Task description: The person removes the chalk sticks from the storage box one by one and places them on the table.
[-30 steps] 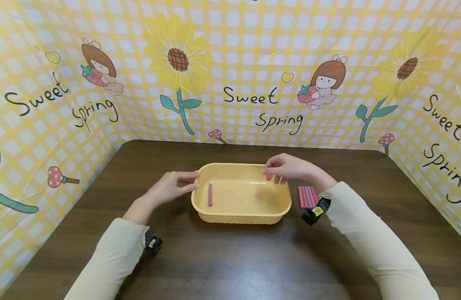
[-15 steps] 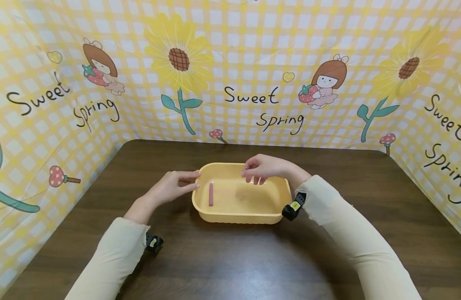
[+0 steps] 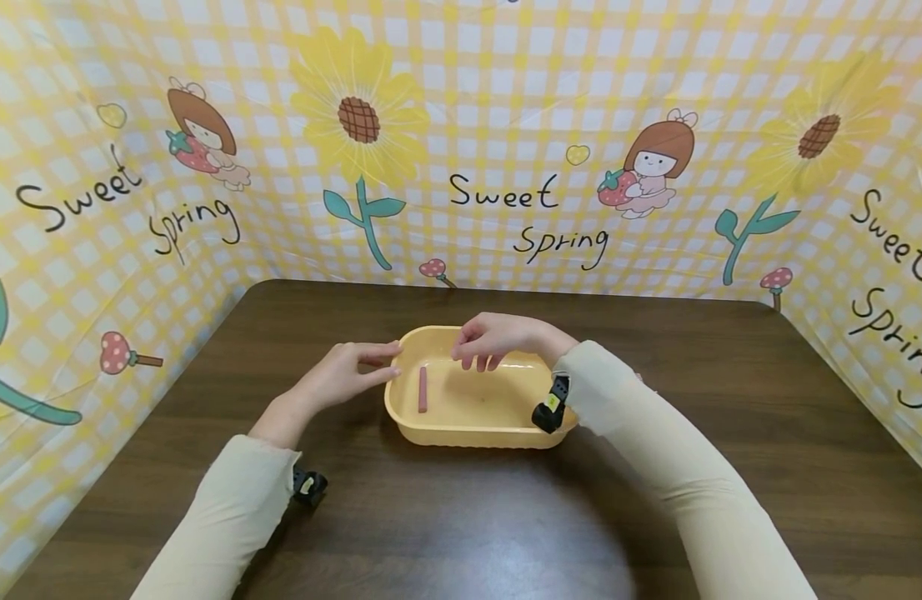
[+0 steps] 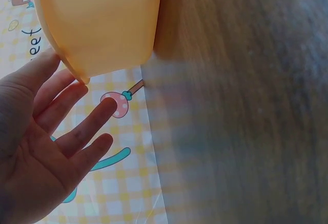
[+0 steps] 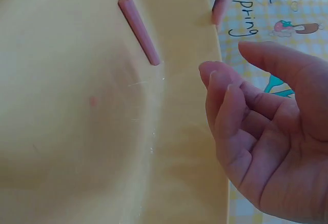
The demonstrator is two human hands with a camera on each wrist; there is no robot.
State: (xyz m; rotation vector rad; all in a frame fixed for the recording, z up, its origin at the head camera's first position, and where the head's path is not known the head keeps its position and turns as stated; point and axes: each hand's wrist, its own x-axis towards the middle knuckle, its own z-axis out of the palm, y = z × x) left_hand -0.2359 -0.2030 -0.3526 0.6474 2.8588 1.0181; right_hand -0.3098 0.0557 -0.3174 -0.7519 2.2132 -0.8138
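A yellow plastic basin (image 3: 476, 435) sits on the table. Inside it, near its left end, lies one slim pink stick (image 3: 423, 390), its material unclear. My left hand (image 3: 337, 375) touches the basin's left rim with thumb and fingertips; its other fingers are spread beneath in the left wrist view. Over the back part of the basin hovers my right hand (image 3: 498, 340), to the right of the stick and apart from it. Its fingers are loosely bent, the thumb stands off from them, and nothing is between them, as the right wrist view shows.
Dark brown wooden table (image 3: 446, 525) under everything. A yellow checked cloth (image 3: 491, 108) with printed flowers hangs around its back and sides. Black wrist cameras (image 3: 551, 404) sit on both wrists. The right sleeve (image 3: 641, 417) covers nearly all of the pink sticks right of the basin.
My right hand has moved left over the basin, from its right back corner towards the stick. Its arm now hides the row of pink sticks on the table. The left hand stays put.
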